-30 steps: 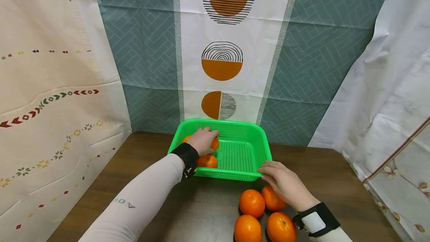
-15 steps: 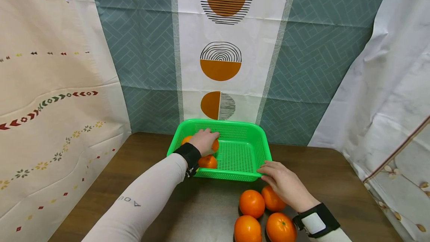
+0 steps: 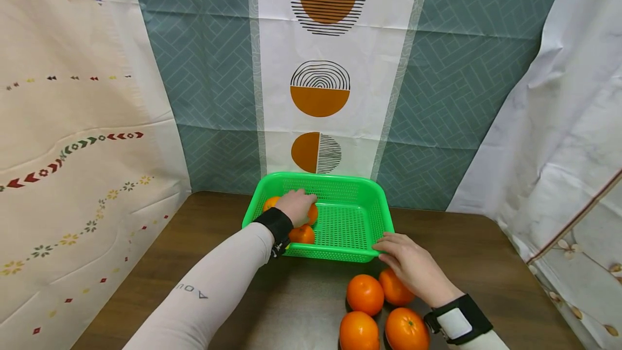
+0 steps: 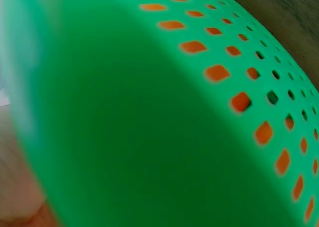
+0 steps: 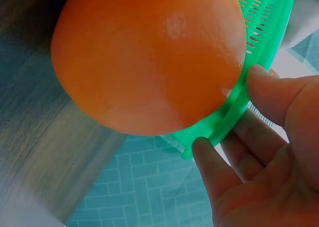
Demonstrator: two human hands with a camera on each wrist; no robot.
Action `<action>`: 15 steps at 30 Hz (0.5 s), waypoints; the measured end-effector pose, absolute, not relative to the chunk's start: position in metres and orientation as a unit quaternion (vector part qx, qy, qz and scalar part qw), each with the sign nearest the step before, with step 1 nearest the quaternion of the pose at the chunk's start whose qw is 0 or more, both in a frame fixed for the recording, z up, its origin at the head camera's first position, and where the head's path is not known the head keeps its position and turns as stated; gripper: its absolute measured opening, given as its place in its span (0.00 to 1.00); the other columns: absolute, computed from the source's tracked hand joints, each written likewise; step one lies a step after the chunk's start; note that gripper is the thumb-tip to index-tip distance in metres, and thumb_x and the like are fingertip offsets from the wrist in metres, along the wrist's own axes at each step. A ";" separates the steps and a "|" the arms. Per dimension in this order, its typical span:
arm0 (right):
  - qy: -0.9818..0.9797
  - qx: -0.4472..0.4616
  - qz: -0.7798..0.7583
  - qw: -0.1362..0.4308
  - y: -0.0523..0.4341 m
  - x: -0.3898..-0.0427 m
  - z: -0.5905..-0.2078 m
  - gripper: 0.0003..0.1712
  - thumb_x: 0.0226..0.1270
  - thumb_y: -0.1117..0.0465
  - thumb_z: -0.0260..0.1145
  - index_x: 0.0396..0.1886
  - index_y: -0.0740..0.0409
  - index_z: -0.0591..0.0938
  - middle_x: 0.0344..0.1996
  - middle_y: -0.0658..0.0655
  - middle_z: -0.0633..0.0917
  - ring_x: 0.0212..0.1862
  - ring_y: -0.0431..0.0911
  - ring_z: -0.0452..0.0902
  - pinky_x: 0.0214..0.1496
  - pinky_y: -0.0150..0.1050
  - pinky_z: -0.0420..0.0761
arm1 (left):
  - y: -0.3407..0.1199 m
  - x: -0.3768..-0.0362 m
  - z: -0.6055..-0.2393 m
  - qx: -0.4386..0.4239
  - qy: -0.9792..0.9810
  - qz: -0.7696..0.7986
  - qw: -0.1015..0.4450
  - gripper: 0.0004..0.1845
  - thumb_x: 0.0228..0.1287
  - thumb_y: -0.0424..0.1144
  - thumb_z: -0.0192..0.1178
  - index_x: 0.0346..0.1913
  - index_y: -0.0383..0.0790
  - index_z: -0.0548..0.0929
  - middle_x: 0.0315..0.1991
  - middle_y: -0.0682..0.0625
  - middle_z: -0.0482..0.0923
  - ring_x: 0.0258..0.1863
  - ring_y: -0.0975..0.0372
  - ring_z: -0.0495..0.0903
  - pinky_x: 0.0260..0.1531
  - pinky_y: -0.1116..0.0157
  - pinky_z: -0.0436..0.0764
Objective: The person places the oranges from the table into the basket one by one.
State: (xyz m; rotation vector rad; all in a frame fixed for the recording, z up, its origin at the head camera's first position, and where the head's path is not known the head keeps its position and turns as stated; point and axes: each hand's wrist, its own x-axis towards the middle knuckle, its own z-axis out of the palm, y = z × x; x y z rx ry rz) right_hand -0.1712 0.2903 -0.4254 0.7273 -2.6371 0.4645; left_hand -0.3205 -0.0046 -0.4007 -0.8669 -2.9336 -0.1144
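Oranges lie both in and beside the green basket (image 3: 357, 215), which sits at the far middle of the brown table (image 3: 170, 253). Left hand (image 3: 297, 207) is inside the basket at its left end, fingers curled over an orange (image 3: 311, 214); another basket orange (image 3: 302, 235) lies just nearer the wrist. Right hand (image 3: 410, 266) pinches the basket's near right rim — thumb under, fingers on top (plain in the right wrist view). Four loose oranges (image 3: 365, 294) cluster on the table just before that corner, one partly under the right hand.
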 end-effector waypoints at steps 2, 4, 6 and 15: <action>-0.934 0.258 0.167 0.180 0.290 -0.171 -0.425 0.15 0.63 0.66 0.74 0.49 0.53 0.88 0.52 0.54 0.85 0.63 0.54 0.76 0.59 0.53 0.78 | -0.005 -0.320 -0.401 -0.281 -0.958 -0.040 0.042 0.28 0.62 0.38 0.72 0.65 0.44 0.79 0.55 0.41 0.79 0.53 0.45 0.78 0.52 0.52 0.79; -0.934 0.259 0.167 0.180 0.290 -0.170 -0.424 0.15 0.63 0.66 0.74 0.50 0.53 0.88 0.52 0.54 0.85 0.63 0.54 0.76 0.59 0.53 0.78 | -0.005 -0.320 -0.401 -0.280 -0.958 -0.038 0.041 0.28 0.62 0.37 0.72 0.66 0.44 0.78 0.56 0.41 0.78 0.53 0.45 0.78 0.53 0.52 0.78; -0.935 0.259 0.166 0.178 0.289 -0.170 -0.424 0.15 0.63 0.66 0.74 0.50 0.54 0.88 0.52 0.54 0.85 0.63 0.54 0.76 0.60 0.54 0.77 | -0.005 -0.319 -0.400 -0.279 -0.959 -0.035 0.038 0.28 0.63 0.37 0.71 0.66 0.44 0.78 0.56 0.41 0.78 0.53 0.45 0.77 0.53 0.52 0.78; -0.934 0.259 0.163 0.183 0.290 -0.171 -0.425 0.15 0.63 0.66 0.74 0.50 0.53 0.87 0.53 0.54 0.85 0.63 0.54 0.76 0.59 0.53 0.78 | -0.005 -0.315 -0.396 -0.284 -0.957 -0.035 0.044 0.26 0.64 0.36 0.70 0.66 0.43 0.79 0.57 0.41 0.78 0.55 0.44 0.76 0.55 0.51 0.77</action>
